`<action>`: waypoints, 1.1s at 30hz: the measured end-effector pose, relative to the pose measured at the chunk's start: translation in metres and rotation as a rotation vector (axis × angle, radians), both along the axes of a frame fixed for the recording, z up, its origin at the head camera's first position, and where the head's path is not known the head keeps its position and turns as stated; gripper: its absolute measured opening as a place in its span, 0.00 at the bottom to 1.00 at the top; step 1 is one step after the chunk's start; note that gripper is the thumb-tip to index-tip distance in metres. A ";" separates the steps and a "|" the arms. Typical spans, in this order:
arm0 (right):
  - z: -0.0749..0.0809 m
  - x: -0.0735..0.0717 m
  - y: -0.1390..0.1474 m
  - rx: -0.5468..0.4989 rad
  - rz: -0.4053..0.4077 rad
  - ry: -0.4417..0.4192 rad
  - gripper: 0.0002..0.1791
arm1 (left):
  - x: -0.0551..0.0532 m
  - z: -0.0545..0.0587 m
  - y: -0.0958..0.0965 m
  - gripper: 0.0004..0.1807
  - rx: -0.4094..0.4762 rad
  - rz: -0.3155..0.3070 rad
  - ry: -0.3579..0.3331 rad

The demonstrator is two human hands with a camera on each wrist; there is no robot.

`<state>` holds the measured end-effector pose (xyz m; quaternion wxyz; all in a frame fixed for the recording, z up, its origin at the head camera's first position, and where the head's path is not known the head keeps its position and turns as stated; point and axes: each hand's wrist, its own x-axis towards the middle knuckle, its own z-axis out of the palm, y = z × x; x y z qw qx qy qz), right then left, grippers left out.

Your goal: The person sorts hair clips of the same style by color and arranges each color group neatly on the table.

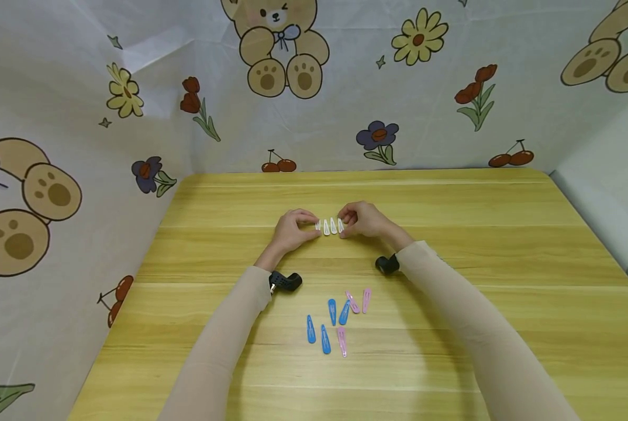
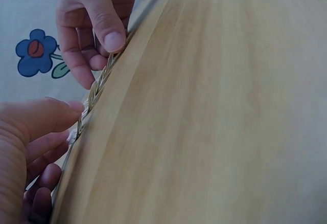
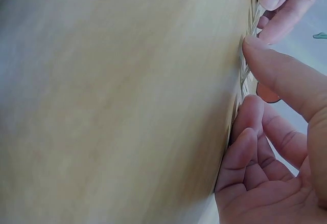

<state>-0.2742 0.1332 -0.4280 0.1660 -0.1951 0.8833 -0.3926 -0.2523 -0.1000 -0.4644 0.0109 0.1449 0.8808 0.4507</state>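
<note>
Several white snap hair clips (image 1: pixel 333 225) stand side by side in a short row on the wooden table. At the row's left end, my left hand (image 1: pixel 292 230) pinches the outermost white clip (image 1: pixel 317 225) between thumb and fingers. My right hand (image 1: pixel 367 221) likewise pinches the clip at the right end (image 1: pixel 341 225) by its two ends. Both wrist views look along the tabletop, so the clips (image 2: pixel 93 93) overlap there in a thin line. In the right wrist view, the thumb (image 3: pixel 265 60) and curled fingers are on either end of a clip.
Nearer the front lie several blue hair clips (image 1: pixel 325 340) and three pink ones (image 1: pixel 342 341), loosely scattered between the forearms. One pink clip touches or nearly touches a blue one. Behind the table (image 1: pixel 230 199) hangs a white cloth (image 1: pixel 335 117) printed with bears and flowers.
</note>
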 end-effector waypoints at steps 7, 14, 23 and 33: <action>-0.001 0.000 0.000 0.006 -0.006 0.000 0.25 | 0.001 0.002 0.000 0.17 0.013 0.005 -0.012; 0.000 0.000 0.001 -0.001 -0.012 -0.012 0.28 | 0.001 0.002 0.000 0.18 0.022 0.007 -0.015; 0.003 0.004 0.007 -0.026 0.001 -0.016 0.31 | 0.001 0.001 0.001 0.17 0.038 0.012 -0.016; 0.018 0.027 0.023 -0.094 -0.051 0.034 0.30 | 0.002 -0.001 0.001 0.18 0.079 0.000 0.001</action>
